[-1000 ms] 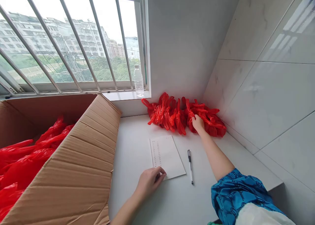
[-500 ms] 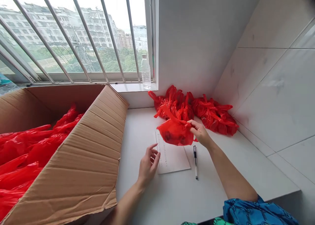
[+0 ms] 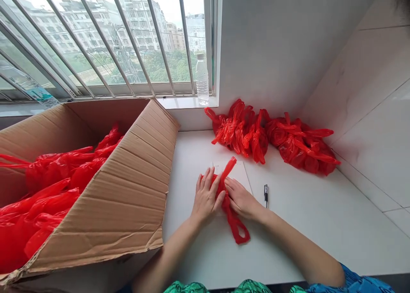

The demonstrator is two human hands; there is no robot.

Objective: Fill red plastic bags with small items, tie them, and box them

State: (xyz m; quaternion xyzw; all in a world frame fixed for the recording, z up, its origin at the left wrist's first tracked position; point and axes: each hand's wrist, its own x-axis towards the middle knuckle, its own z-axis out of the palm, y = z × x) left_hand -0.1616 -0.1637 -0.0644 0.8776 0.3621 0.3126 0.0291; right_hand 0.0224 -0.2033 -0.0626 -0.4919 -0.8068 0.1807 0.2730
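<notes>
A red plastic bag (image 3: 226, 204) lies over the paper on the white counter, one looped handle trailing toward me and the other pointing up and away. From the left, my left hand (image 3: 206, 199) grips its side, fingers laid over the plastic. My right hand (image 3: 242, 199) closes on the opposite side, its fingertips partly hidden by the bag. Whatever the bag contains is covered. Beneath the hands, the sheet of paper (image 3: 239, 173) shows only in part. A black-capped pen (image 3: 266, 194) lies just right of the paper, partly behind my right forearm.
At left stands a large open cardboard box (image 3: 128, 177) holding several red bags (image 3: 64, 169). More tied red bags (image 3: 243, 128) are heaped against the back wall, with another heap (image 3: 303, 145) beside them. A clear bottle (image 3: 202, 81) stands on the sill by the barred window.
The red bag has come down from the air above the paper onto it. My left hand has joined my right on it. The view has shifted slightly left.
</notes>
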